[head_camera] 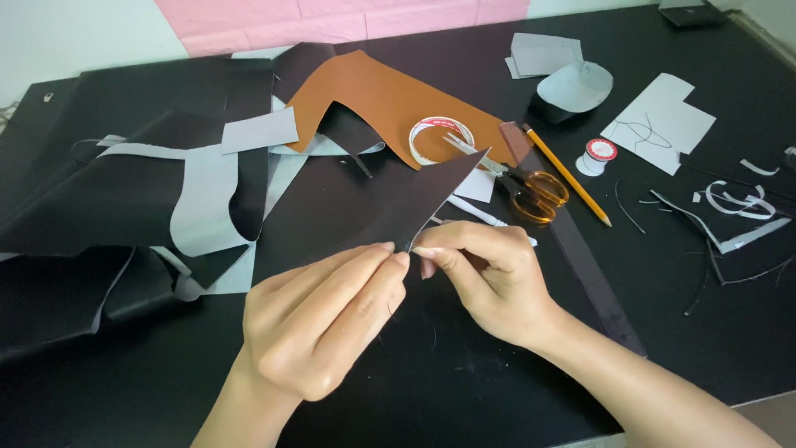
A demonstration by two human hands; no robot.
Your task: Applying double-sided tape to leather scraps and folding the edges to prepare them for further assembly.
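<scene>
Dark leather piece (373, 216) pinched at near corner between left hand (323, 323) and right hand (485, 278); cut out already; scissors (518, 182) idle just beyond; corner work unfinished.

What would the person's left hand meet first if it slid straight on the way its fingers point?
Probably the right hand: the left hand points up-right, both pinching the dark leather piece.

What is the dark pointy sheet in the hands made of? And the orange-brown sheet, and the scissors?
The dark sheet, pinched by the left hand and right hand, looks like thin leather or faux leather: matte, bending softly. The orange-brown sheet seems the same stuff, smooth and flat. The scissors have shiny metal blades and see-through amber handles, probably plastic.
</scene>
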